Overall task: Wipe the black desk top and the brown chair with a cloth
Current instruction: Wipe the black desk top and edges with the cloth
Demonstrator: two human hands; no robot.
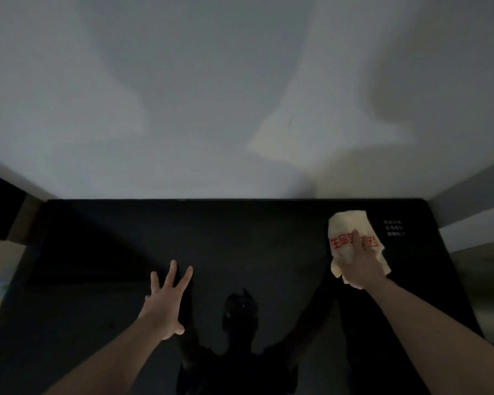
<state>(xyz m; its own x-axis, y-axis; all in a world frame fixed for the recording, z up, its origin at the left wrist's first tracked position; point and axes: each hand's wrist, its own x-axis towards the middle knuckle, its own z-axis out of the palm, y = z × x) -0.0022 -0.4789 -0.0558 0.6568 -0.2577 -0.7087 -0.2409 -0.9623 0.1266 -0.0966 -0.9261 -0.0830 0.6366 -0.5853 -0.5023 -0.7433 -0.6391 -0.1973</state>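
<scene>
A pale grey wall [183,95] fills the upper half of the frame, crossed by soft shadows, and the black desk top [240,238] lies below it, its far edge running straight across the middle of the picture against the wall. The light is dim and the desk surface is glossy enough to carry a dark reflection of the person in the lower centre.

The cloth [345,232] sits in the right part of the frame, near the far right corner of the desk. It is cream-coloured, crumpled, and printed with red characters, and it lies flat against the desk surface. The right hand [361,263] is pressed down on top of it, the fingers spread over the fabric and partly covering the red print, so the cloth is pinned between palm and desk; whether the fingers curl around it cannot be told. Just to the right of the cloth, small pale lettering [394,228] shows on the desk, too small to read.

The left hand [166,303] is at lower centre-left, well apart from the cloth, with its fingers splayed wide and holding nothing, over or on the desk surface.

At the far left edge a dark shape [0,206] stands beside the desk.
</scene>
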